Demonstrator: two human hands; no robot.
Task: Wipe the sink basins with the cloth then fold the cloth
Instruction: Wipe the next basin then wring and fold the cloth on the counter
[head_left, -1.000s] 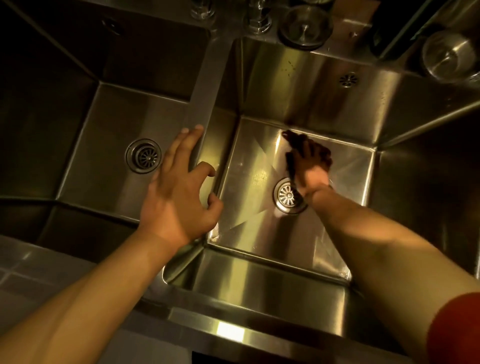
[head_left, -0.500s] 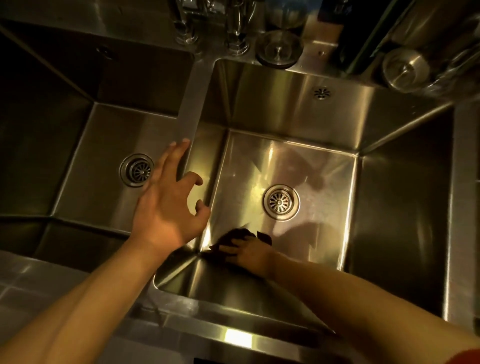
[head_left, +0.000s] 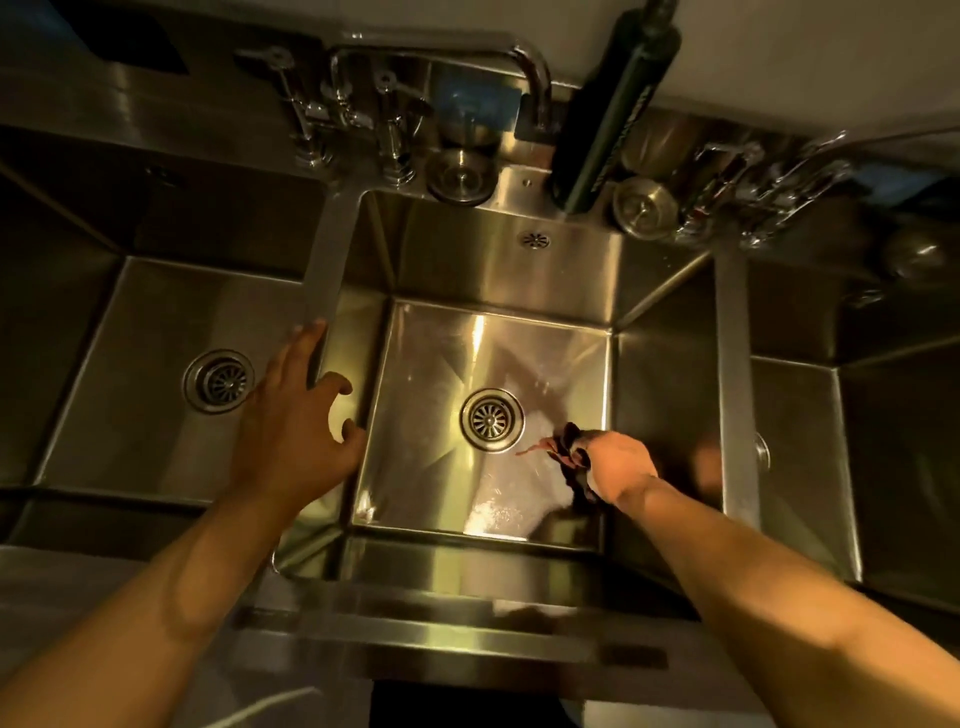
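Observation:
A steel sink with three basins fills the view. My right hand (head_left: 621, 465) is down in the middle basin (head_left: 431, 467), to the right of its drain (head_left: 491, 420), and grips a bunched dark red cloth (head_left: 569, 451) against the basin floor near the right wall. Most of the cloth is hidden under my fingers. My left hand (head_left: 296, 421) rests with spread, relaxed fingers on the divider (head_left: 330, 260) between the left basin (head_left: 130, 374) and the middle one, holding nothing.
Faucet pipes and valve handles (head_left: 363, 98) stand on the back ledge, with a dark bottle (head_left: 618, 114) and round metal strainers (head_left: 461, 176) beside them. A third basin (head_left: 810, 467) lies at the right. The front rim (head_left: 441, 644) runs below my arms.
My right hand has swept the cloth from the far side of the middle basin to its near left corner, then across to the right of the drain. The left hand has stayed on the divider.

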